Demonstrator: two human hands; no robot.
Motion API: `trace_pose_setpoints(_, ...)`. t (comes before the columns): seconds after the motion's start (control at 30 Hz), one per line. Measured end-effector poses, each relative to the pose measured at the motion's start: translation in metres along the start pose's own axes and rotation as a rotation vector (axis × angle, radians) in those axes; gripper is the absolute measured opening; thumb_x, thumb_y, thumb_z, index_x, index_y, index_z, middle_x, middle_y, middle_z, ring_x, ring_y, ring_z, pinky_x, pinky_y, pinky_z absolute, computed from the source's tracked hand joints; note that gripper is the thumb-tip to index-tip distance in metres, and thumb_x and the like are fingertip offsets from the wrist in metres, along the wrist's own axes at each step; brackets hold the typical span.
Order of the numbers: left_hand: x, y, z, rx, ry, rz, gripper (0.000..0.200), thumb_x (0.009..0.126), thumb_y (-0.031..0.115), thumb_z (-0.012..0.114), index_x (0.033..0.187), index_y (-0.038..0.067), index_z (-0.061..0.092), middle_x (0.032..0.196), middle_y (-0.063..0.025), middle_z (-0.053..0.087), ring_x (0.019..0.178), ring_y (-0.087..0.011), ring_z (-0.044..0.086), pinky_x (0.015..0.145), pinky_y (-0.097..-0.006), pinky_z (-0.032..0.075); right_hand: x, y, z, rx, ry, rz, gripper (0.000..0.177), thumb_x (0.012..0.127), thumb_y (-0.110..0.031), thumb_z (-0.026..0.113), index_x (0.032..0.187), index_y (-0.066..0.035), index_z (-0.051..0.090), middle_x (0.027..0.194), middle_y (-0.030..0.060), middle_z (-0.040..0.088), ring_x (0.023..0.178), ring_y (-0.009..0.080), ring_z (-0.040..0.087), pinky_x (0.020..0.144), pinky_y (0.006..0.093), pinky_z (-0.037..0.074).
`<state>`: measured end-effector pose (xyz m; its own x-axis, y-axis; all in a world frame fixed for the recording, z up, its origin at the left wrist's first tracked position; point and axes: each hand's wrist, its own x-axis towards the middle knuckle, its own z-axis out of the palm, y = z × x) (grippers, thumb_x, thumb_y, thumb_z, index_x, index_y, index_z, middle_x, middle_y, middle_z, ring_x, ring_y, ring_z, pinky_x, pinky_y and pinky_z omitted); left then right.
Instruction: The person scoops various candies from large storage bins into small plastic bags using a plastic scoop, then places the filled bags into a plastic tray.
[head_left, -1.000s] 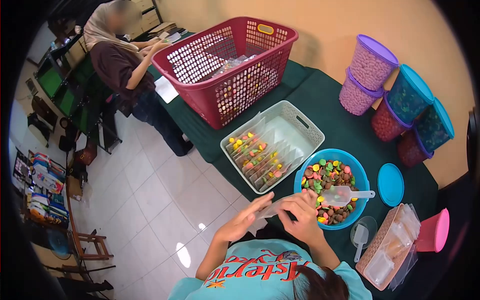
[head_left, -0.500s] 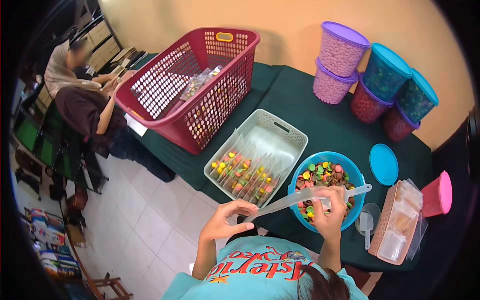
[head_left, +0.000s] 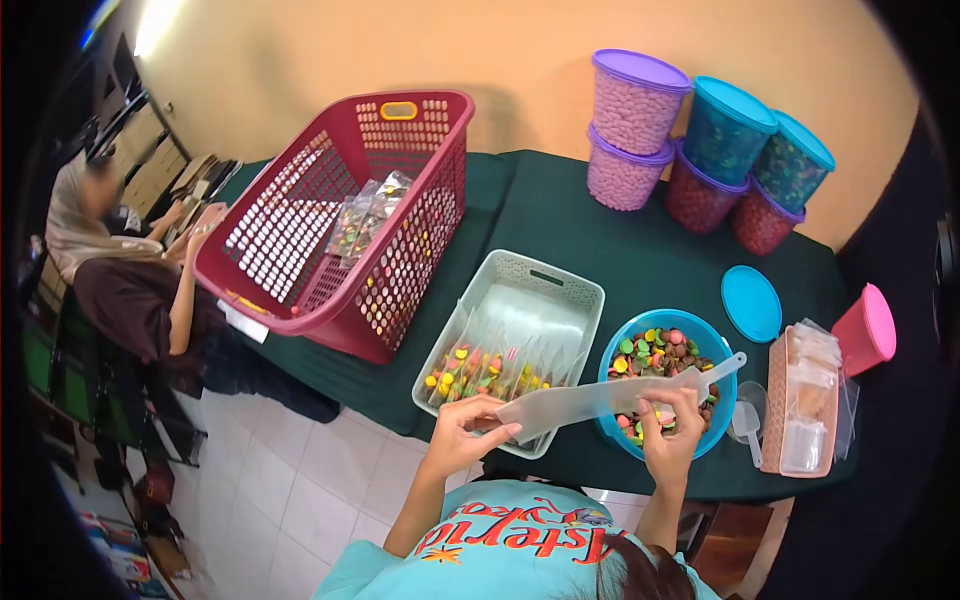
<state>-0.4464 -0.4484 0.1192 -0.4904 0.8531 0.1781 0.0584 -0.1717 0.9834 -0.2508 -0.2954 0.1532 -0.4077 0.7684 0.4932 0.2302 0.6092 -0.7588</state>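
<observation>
The left hand (head_left: 468,437) is pinching one end of an empty clear plastic pouch (head_left: 590,402) and the right hand (head_left: 670,430) is gripping the other, stretching it level across the near edge of the blue bowl (head_left: 640,452) of colourful candies. Just beyond the left hand, the pale green basket (head_left: 520,268) is holding a row of filled packets (head_left: 485,372), while right of the right hand the pink woven basket (head_left: 773,425) is sitting on the desk (head_left: 560,205).
</observation>
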Motion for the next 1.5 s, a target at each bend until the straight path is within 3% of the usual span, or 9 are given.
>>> trace_pose_setpoints(0.27,0.028,-0.012,-0.011,-0.223,0.07,0.012,0.016,0.071,-0.006,0.066,0.083,-0.005,0.057,0.088,-0.014,0.061,0.08,-0.0176,0.062,0.07,-0.0283,0.052,-0.031,-0.004,0.003,0.166,-0.021,0.27,0.008,0.074,-0.006,0.059,0.079,0.0,0.056,0.078,0.0103,0.06,0.075,0.0199,0.054,0.07,0.0302,0.041)
trace_pose_setpoints(0.5,0.051,-0.028,-0.013,0.065,-0.101,0.077,0.01,0.072,0.001,0.066,0.08,-0.001,0.062,0.086,-0.0058,0.06,0.08,-0.0116,0.055,0.072,-0.0225,0.043,-0.056,-0.007,0.004,0.319,0.0,0.332,0.01,0.08,-0.009,0.053,0.081,0.001,0.05,0.101,0.0165,0.062,0.083,0.0171,0.052,0.082,0.0314,0.038)
trace_pose_setpoints(0.57,0.059,-0.026,-0.015,0.179,-0.143,0.208,0.007,0.072,-0.004,0.063,0.078,-0.002,0.06,0.091,-0.0104,0.056,0.088,-0.0151,0.053,0.077,-0.0259,0.042,-0.059,-0.007,0.0,0.315,-0.071,0.346,0.009,0.083,-0.009,0.048,0.078,-0.003,0.043,0.107,0.022,0.057,0.105,0.0217,0.052,0.09,0.0331,0.035)
trace_pose_setpoints(0.93,0.064,-0.021,-0.002,-0.056,-0.256,-0.03,0.009,0.079,0.004,0.061,0.084,-0.003,0.058,0.084,-0.0057,0.057,0.074,-0.0082,0.054,0.066,-0.0199,0.044,-0.059,-0.009,-0.009,0.351,-0.013,0.445,0.007,0.084,-0.01,0.047,0.084,-0.003,0.045,0.112,0.0215,0.054,0.101,0.0173,0.048,0.091,0.0332,0.033)
trace_pose_setpoints(1.0,0.062,-0.019,0.002,-0.05,-0.245,-0.031,0.009,0.081,0.005,0.059,0.085,-0.003,0.056,0.085,-0.0053,0.057,0.074,-0.0079,0.054,0.066,-0.0202,0.044,-0.056,-0.005,-0.012,0.381,0.018,0.443,0.013,0.082,-0.012,0.05,0.084,0.001,0.048,0.087,0.0105,0.06,0.081,0.0132,0.051,0.077,0.0276,0.039)
trace_pose_setpoints(1.2,0.056,-0.023,0.015,-0.127,-0.223,-0.1,0.007,0.084,0.005,0.054,0.087,0.0,0.051,0.09,-0.0044,0.054,0.08,-0.0075,0.05,0.072,-0.0215,0.041,-0.042,0.012,-0.025,0.438,-0.057,0.409,0.013,0.084,-0.013,0.049,0.082,0.0,0.047,0.105,0.0178,0.059,0.08,0.0118,0.051,0.073,0.0264,0.04)
trace_pose_setpoints(1.33,0.056,-0.009,0.03,0.095,-0.144,0.006,0.009,0.083,0.008,0.053,0.089,0.005,0.046,0.113,-0.0105,0.043,0.107,-0.0163,0.041,0.091,-0.0302,0.033,-0.034,0.016,-0.029,0.451,-0.145,0.381,0.012,0.085,-0.012,0.047,0.085,-0.001,0.045,0.108,0.0173,0.058,0.083,0.0108,0.051,0.074,0.0256,0.04)
trace_pose_setpoints(1.43,0.052,0.028,0.063,0.435,0.195,0.392,0.031,0.078,0.019,0.063,0.1,0.006,0.046,0.119,-0.0123,0.04,0.115,-0.0228,0.038,0.098,-0.0393,0.027,-0.027,0.008,-0.027,0.782,-0.149,0.513,0.007,0.09,-0.01,0.042,0.091,-0.003,0.043,0.117,0.0139,0.053,0.084,0.0085,0.052,0.078,0.0258,0.042)
trace_pose_setpoints(1.5,0.047,0.048,0.082,0.736,-0.311,0.622,0.063,0.068,0.029,0.072,0.118,0.007,0.042,0.124,-0.0119,0.039,0.121,-0.0268,0.035,0.102,-0.0493,0.018,-0.027,0.014,-0.024,0.798,-0.182,0.536,0.008,0.09,-0.011,0.043,0.092,-0.003,0.043,0.115,0.0126,0.054,0.085,0.0087,0.052,0.08,0.026,0.042)
